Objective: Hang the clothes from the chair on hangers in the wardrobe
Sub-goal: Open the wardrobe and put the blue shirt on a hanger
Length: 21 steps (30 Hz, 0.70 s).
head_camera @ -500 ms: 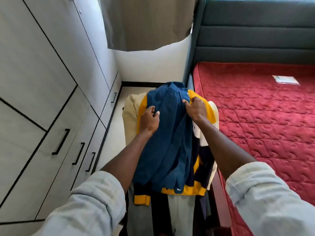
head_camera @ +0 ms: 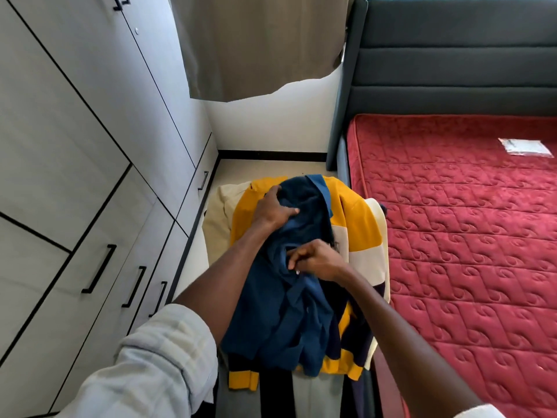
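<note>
Centre frame: left hand (head_camera: 272,211) grips top of blue shirt (head_camera: 289,312); right hand (head_camera: 316,260) pinches its middle, fabric bunched under curled fingers.

The chair is wholly buried under the clothes (head_camera: 355,224), and the wardrobe (head_camera: 75,146) runs off the left edge.

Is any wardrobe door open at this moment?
No: every wardrobe door and drawer front in view sits flush and closed, while both hands are on the blue garment on the pile.
</note>
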Each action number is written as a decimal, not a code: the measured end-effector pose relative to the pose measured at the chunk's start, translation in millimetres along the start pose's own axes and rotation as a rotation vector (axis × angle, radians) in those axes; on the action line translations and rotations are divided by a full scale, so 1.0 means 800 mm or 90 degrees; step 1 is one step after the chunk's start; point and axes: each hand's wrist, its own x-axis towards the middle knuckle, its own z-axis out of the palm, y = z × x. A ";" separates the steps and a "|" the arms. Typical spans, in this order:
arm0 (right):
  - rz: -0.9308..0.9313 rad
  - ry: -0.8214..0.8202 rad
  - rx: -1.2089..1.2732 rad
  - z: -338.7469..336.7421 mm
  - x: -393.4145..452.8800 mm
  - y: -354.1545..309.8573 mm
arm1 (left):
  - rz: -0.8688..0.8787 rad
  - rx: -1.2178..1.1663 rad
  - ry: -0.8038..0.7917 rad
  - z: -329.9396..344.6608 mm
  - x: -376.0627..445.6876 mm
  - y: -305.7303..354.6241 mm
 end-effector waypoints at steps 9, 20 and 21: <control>0.163 0.308 0.109 -0.028 0.043 0.024 | -0.128 -0.236 -0.053 0.000 -0.047 -0.065; 0.114 0.101 0.471 0.060 -0.040 -0.030 | -0.087 -0.219 -0.108 -0.011 -0.140 -0.046; 0.122 0.105 0.498 0.064 -0.053 -0.035 | -0.084 -0.233 -0.102 -0.014 -0.154 -0.045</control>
